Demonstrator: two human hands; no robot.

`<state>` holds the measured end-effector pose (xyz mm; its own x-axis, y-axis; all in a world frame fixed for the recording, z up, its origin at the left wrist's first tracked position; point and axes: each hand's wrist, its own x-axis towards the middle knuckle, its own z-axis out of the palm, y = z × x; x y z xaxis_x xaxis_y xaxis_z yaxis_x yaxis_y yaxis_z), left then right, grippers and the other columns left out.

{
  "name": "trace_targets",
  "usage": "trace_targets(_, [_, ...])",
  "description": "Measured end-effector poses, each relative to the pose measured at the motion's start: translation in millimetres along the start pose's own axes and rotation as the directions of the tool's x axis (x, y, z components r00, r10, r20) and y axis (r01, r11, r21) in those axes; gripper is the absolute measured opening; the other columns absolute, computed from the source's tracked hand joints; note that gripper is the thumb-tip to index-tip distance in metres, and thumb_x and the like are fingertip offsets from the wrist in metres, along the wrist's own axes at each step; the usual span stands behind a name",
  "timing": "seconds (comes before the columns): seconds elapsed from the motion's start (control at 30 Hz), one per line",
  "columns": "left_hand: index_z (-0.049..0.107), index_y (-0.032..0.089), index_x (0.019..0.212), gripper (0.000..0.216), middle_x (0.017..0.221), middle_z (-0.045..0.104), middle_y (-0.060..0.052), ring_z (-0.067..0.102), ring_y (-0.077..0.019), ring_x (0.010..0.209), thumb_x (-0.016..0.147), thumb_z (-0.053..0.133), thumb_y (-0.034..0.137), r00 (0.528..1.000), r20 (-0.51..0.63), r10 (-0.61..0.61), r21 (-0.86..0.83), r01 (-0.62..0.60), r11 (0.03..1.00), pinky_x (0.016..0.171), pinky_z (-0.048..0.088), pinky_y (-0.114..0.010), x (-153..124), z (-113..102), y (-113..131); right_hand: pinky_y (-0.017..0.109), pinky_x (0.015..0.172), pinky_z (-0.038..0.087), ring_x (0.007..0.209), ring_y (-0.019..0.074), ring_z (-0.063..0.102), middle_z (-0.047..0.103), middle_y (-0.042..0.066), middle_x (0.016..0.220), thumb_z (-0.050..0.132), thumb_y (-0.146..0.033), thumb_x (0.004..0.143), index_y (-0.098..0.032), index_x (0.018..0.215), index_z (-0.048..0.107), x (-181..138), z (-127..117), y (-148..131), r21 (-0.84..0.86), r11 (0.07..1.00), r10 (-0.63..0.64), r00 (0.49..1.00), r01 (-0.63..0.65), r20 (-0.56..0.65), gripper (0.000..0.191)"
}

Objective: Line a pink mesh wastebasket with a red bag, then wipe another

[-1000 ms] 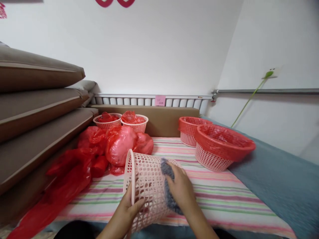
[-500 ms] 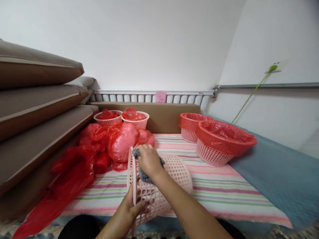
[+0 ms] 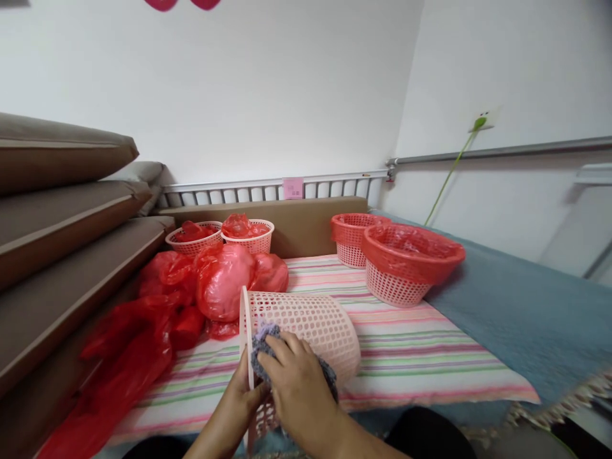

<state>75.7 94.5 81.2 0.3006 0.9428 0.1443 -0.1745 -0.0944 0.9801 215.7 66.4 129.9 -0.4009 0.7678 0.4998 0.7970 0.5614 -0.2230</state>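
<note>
A pale pink perforated plastic basket [image 3: 306, 315] lies on its side on a striped cloth [image 3: 421, 354], its rim toward the left and its base toward the right. My left hand [image 3: 243, 395] grips the rim low down, with the thumb on the outside wall and the fingers partly hidden inside. Pressed against the basket's side near the rim is a grey-blue rag [image 3: 265, 344], held under my right hand [image 3: 299, 382]. The right fingers are bent over the rag, which spreads out on both sides of them.
Red plastic bags [image 3: 224, 280] lie heaped at the left. Two baskets with red bags inside, one of them this basket [image 3: 255, 239], stand behind. On the right, two more baskets [image 3: 399, 274] wear red liners. Stacked cushions [image 3: 67, 255] line the left side.
My right hand has moved the rag down the basket's side, from its top toward the front. The left hand still grips the rim. The view has shifted a little right.
</note>
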Motion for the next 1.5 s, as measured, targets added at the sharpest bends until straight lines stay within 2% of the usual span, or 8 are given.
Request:
trace_targets(0.13, [0.032, 0.022, 0.138, 0.081, 0.125, 0.057, -0.012, 0.049, -0.034, 0.118, 0.068, 0.072, 0.032, 1.0, 0.011, 0.005, -0.079, -0.004, 0.997, 0.099, 0.038, -0.046, -1.5, 1.2, -6.9, 0.034, 0.085, 0.034, 0.101, 0.0205, 0.042, 0.057, 0.003, 0.109, 0.049, -0.016, 0.083, -0.023, 0.099, 0.061, 15.9, -2.4, 3.2, -0.003, 0.999, 0.032, 0.999, -0.032, -0.032, 0.021])
trace_targets(0.33, [0.001, 0.029, 0.143, 0.103, 0.124, 0.056, -0.014, 0.06, -0.03, 0.101, 0.07, 0.072, 0.035, 0.971, 0.001, -0.241, -0.164, 0.238, 0.957, 0.074, 0.052, -0.039, -17.6, 7.7, -0.8, 0.033, 0.079, 0.035, 0.094, 0.0206, 0.045, 0.058, 0.005, 0.097, 0.048, -0.014, 0.081, -0.022, 0.095, 0.061, 69.0, -6.5, 9.6, -0.072, 0.992, 0.095, 0.992, -0.102, -0.088, 0.02])
trace_targets(0.53, [0.015, 0.027, 0.143, 0.097, 0.119, 0.063, -0.012, 0.057, -0.0293, 0.109, 0.067, 0.074, 0.038, 0.975, -0.005, -0.222, -0.161, 0.218, 0.963, 0.086, 0.048, -0.038, -31.1, 11.8, 2.3, 0.033, 0.072, 0.037, 0.09, 0.0219, 0.049, 0.06, 0.007, 0.093, 0.046, -0.018, 0.083, -0.02, 0.089, 0.063, 97.5, -4.3, 12.9, -0.119, 0.979, 0.163, 0.986, -0.167, -0.046, 0.018])
trace_targets(0.77, [0.004, 0.024, 0.144, 0.112, 0.125, 0.057, -0.015, 0.061, -0.0304, 0.1, 0.06, 0.078, 0.029, 0.981, -0.089, -0.17, -0.198, 0.15, 0.969, 0.078, 0.051, -0.038, -11.2, 18.1, 12.6, 0.033, 0.09, 0.035, 0.107, 0.0201, 0.046, 0.056, 0.003, 0.116, 0.055, -0.018, 0.079, -0.027, 0.117, 0.056, 56.8, -11.6, 10.4, 0.068, 0.991, 0.119, 0.99, -0.114, -0.077, 0.039])
trace_targets(0.9, [0.009, 0.025, 0.144, 0.104, 0.122, 0.059, -0.012, 0.062, -0.028, 0.095, 0.062, 0.074, 0.026, 0.991, -0.023, -0.131, -0.194, 0.124, 0.973, 0.075, 0.051, -0.036, -3.9, 30.9, 26.9, 0.034, 0.097, 0.033, 0.113, 0.0207, 0.044, 0.051, 0.003, 0.126, 0.054, -0.016, 0.079, -0.028, 0.121, 0.052, 38.6, -27.7, 23.0, 0.157, 0.977, 0.168, 0.974, -0.144, -0.153, 0.044])
trace_targets(1.13, [0.02, 0.021, 0.142, 0.085, 0.125, 0.057, -0.012, 0.06, -0.0258, 0.097, 0.071, 0.066, 0.023, 0.996, -0.006, -0.091, -0.132, 0.09, 0.987, 0.079, 0.049, -0.034, 1.9, 53.9, 18.6, 0.041, 0.102, 0.033, 0.121, 0.0228, 0.04, 0.046, 0.011, 0.129, 0.055, -0.018, 0.079, -0.019, 0.128, 0.041, 42.1, -22.8, 36.5, 0.368, 0.897, 0.373, 0.864, -0.244, -0.337, 0.051])
trace_targets(1.3, [0.029, 0.021, 0.139, 0.081, 0.133, 0.051, -0.013, 0.052, -0.032, 0.114, 0.068, 0.068, 0.029, 0.993, -0.077, -0.093, -0.162, 0.08, 0.984, 0.089, 0.047, -0.041, 7.6, 53.1, -0.6, 0.044, 0.107, 0.025, 0.134, 0.0234, 0.022, 0.025, 0.012, 0.145, 0.061, -0.025, 0.077, -0.023, 0.135, 0.032, 22.3, -23.2, 43.6, 0.419, 0.898, 0.255, 0.933, -0.132, -0.253, 0.065])
trace_targets(1.5, [0.039, 0.023, 0.134, 0.076, 0.134, 0.051, -0.009, 0.044, -0.0307, 0.124, 0.066, 0.07, 0.023, 0.997, -0.073, -0.018, -0.08, 0.012, 0.997, 0.104, 0.034, -0.042, 8.3, 49.9, 0.0, 0.049, 0.107, 0.022, 0.137, 0.0285, 0.01, 0.007, 0.003, 0.152, 0.074, -0.03, 0.064, -0.035, 0.135, 0.036, -15.7, -41.0, 54.6, 0.297, 0.954, 0.035, 0.999, -0.043, 0.032, 0.081])
